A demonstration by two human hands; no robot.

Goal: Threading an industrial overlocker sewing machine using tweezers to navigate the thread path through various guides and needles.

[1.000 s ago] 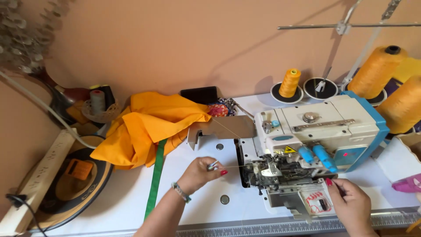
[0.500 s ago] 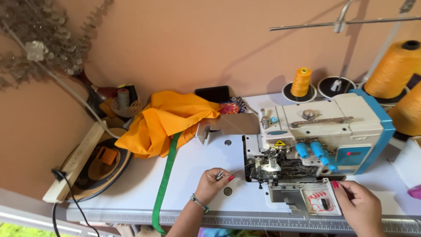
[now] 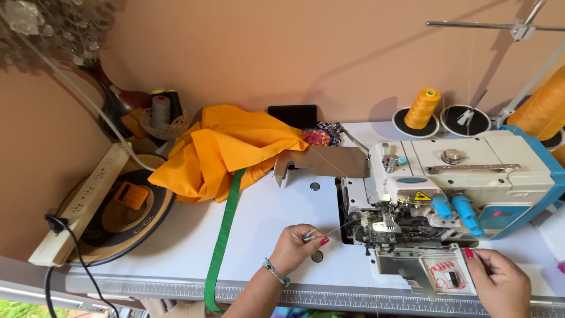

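On the white table [image 3: 176,235], just left of the sewing machine [image 3: 447,194], I see my left hand [image 3: 297,248] with its fingers curled in and the fingertips pinched on a pair of small metal tweezers [image 3: 310,235]. A thin thread [image 3: 341,228] runs from the tweezer tip to the needle area of the machine. My right hand [image 3: 500,281] sits at the front right corner of the machine, fingers loosely curled, the thumb resting on the edge of the swung-open front cover [image 3: 438,272]; I cannot tell whether it grips anything.

Counting what lies about: one machine, white with blue trim and two blue knobs on its front. One orange cloth [image 3: 223,150] is heaped at the back left of the table, and one green tape [image 3: 222,241] runs from under it down over the front edge. Behind the machine I count one small orange thread cone [image 3: 422,109] on a black base, and one empty black base [image 3: 465,119] beside it. One large orange cone [image 3: 544,109] shows at the right edge. Off the table's left end lie one power strip [image 3: 82,203] and one round dark tray [image 3: 118,215]; a small basket behind holds two spools [image 3: 162,109].
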